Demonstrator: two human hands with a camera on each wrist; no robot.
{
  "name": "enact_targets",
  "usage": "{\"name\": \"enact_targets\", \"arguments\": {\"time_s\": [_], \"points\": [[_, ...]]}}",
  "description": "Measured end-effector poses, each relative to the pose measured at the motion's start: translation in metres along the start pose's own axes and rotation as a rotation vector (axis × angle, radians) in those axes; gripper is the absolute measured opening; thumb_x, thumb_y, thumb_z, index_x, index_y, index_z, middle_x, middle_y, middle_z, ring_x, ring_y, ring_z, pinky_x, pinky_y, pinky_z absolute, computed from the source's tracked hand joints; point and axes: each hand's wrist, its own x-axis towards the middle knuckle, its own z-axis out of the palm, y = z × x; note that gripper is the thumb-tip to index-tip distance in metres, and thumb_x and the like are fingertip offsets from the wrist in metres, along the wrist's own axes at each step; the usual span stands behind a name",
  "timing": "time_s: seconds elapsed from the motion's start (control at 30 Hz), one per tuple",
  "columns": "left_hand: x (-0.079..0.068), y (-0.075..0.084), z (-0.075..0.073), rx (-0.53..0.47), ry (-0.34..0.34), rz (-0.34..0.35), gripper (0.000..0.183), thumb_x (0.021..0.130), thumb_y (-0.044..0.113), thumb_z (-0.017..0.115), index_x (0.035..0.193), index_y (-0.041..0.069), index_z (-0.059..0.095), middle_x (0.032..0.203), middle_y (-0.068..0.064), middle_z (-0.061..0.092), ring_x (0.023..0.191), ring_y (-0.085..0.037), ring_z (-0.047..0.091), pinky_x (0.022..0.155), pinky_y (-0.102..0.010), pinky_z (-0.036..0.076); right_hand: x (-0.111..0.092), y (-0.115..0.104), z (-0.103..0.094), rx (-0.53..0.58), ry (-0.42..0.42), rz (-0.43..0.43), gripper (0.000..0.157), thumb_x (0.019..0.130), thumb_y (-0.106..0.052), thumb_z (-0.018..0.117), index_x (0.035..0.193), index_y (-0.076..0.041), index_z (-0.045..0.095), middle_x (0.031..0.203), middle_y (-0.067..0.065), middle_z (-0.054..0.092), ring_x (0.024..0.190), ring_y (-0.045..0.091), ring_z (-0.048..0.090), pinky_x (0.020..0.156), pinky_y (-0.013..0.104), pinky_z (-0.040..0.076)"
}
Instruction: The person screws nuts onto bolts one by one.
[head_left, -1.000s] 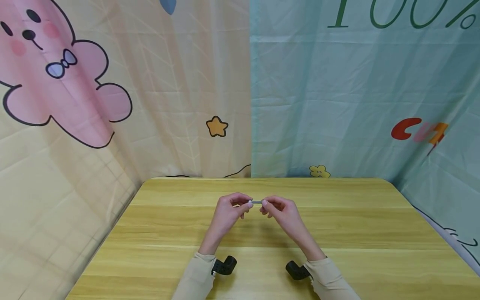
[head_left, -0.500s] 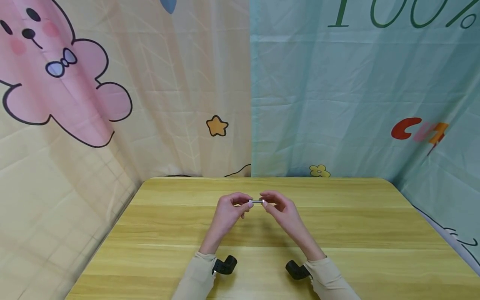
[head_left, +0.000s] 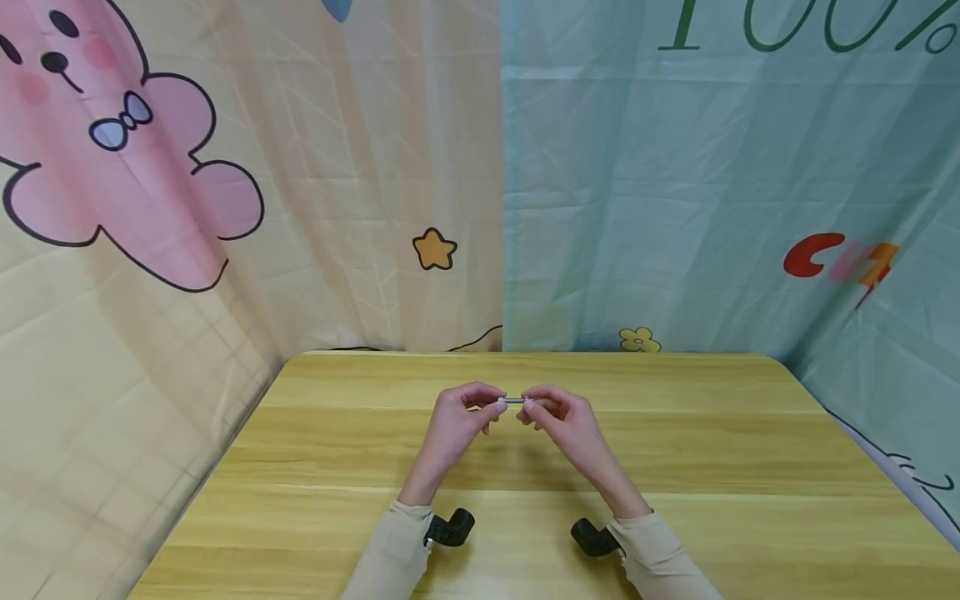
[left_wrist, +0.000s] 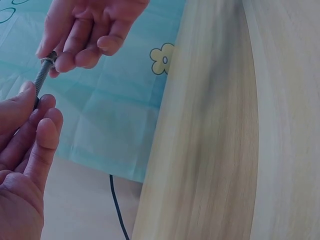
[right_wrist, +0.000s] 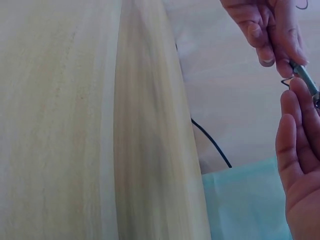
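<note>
A small grey bolt lies level between both hands, held over the table. My left hand pinches one end between thumb and fingertips; in the left wrist view the fingers cover that end. At the other end, my right hand pinches a small metal nut on the bolt between thumb and fingers. The threaded shank shows between the two hands. From the right wrist, the bolt appears at the right edge, beside the right fingers.
The wooden table stretches out below the hands. Behind it hang printed curtains, beige on the left and pale green on the right. A black cable runs beyond the table edge. Black wrist cameras sit at the cuffs.
Half a second ago the right fingers were spread, showing the bright nut end; now they are back together on it. The left hand keeps its grip and has hardly moved.
</note>
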Motion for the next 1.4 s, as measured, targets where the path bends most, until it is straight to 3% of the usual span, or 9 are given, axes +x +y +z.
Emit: {"name": "enact_targets", "arguments": {"time_s": [0.13, 0.27, 0.37, 0.57, 0.7, 0.97, 1.17, 1.27, 1.4], "points": [[0.001, 0.001, 0.002, 0.019, -0.004, -0.005, 0.013, 0.089, 0.007, 0.073, 0.101, 0.000, 0.073, 0.090, -0.012, 0.070, 0.075, -0.029, 0.062, 0.059, -0.048, 0.056, 0.000, -0.004, 0.001, -0.015, 0.023, 0.027, 0.026, 0.099, -0.031, 0.062, 0.099, -0.006, 0.069, 0.085, 0.009, 0.071, 0.080, 0.026, 0.065, 0.071, 0.038, 0.056], [0.001, 0.000, 0.003, 0.025, -0.004, 0.011, 0.014, 0.088, 0.008, 0.075, 0.100, 0.001, 0.074, 0.088, -0.010, 0.070, 0.072, -0.019, 0.061, 0.056, -0.040, 0.056, -0.004, -0.021, 0.003, -0.006, 0.025, 0.056, 0.027, 0.102, -0.023, 0.057, 0.093, 0.000, 0.068, 0.085, 0.015, 0.069, 0.079, 0.030, 0.063, 0.070, 0.040, 0.056], [0.000, 0.000, 0.003, 0.025, -0.004, 0.013, 0.011, 0.088, 0.010, 0.075, 0.098, 0.004, 0.075, 0.085, -0.007, 0.069, 0.073, -0.026, 0.062, 0.057, -0.044, 0.056, -0.005, -0.028, 0.003, 0.001, 0.020, 0.035, 0.023, 0.103, -0.019, 0.055, 0.104, 0.000, 0.068, 0.096, 0.017, 0.068, 0.088, 0.035, 0.062, 0.075, 0.044, 0.055], [0.000, 0.000, 0.001, 0.006, 0.001, 0.004, 0.007, 0.090, 0.009, 0.073, 0.097, 0.007, 0.074, 0.084, -0.005, 0.068, 0.079, -0.043, 0.060, 0.060, -0.048, 0.056, -0.001, -0.008, 0.001, 0.000, 0.001, -0.048, 0.025, 0.098, -0.012, 0.063, 0.123, -0.007, 0.063, 0.120, 0.014, 0.062, 0.110, 0.029, 0.058, 0.089, 0.034, 0.053], [0.000, -0.001, 0.000, 0.010, 0.002, 0.009, 0.008, 0.091, 0.010, 0.072, 0.098, 0.006, 0.074, 0.085, -0.005, 0.069, 0.078, -0.039, 0.061, 0.057, -0.038, 0.056, -0.001, -0.003, 0.001, 0.001, -0.004, -0.074, 0.023, 0.095, -0.013, 0.067, 0.118, -0.008, 0.063, 0.115, 0.013, 0.063, 0.107, 0.027, 0.060, 0.089, 0.030, 0.053], [0.000, -0.001, -0.001, 0.009, 0.001, 0.010, 0.008, 0.090, 0.010, 0.073, 0.098, 0.007, 0.074, 0.085, -0.005, 0.069, 0.078, -0.038, 0.062, 0.058, -0.042, 0.057, -0.001, -0.001, 0.000, 0.037, -0.027, -0.068, 0.022, 0.096, -0.011, 0.066, 0.115, -0.003, 0.062, 0.103, 0.012, 0.067, 0.098, 0.030, 0.065, 0.086, 0.031, 0.055], [0.001, -0.002, -0.001, 0.020, 0.001, 0.012, 0.009, 0.090, 0.011, 0.073, 0.098, 0.006, 0.074, 0.085, -0.005, 0.069, 0.073, -0.027, 0.062, 0.061, -0.051, 0.056, 0.000, 0.000, -0.002, 0.027, -0.033, -0.010, 0.026, 0.097, -0.025, 0.065, 0.114, -0.005, 0.064, 0.094, 0.009, 0.071, 0.093, 0.027, 0.066, 0.084, 0.033, 0.055], [0.001, -0.003, 0.000, 0.026, -0.001, 0.004, 0.009, 0.090, 0.012, 0.074, 0.098, 0.008, 0.075, 0.086, -0.005, 0.069, 0.073, -0.028, 0.061, 0.059, -0.046, 0.057, 0.000, 0.001, -0.002, -0.009, -0.017, 0.007, 0.026, 0.098, -0.032, 0.063, 0.108, -0.009, 0.067, 0.091, 0.007, 0.072, 0.089, 0.028, 0.066, 0.081, 0.035, 0.055], [0.001, -0.003, 0.000, 0.018, -0.004, 0.002, 0.009, 0.090, 0.012, 0.074, 0.098, 0.008, 0.075, 0.085, -0.005, 0.069, 0.078, -0.041, 0.060, 0.058, -0.040, 0.057, 0.001, 0.002, -0.001, -0.042, 0.003, 0.007, 0.029, 0.099, -0.036, 0.060, 0.108, -0.010, 0.069, 0.095, 0.006, 0.071, 0.092, 0.035, 0.064, 0.078, 0.036, 0.056]]}}
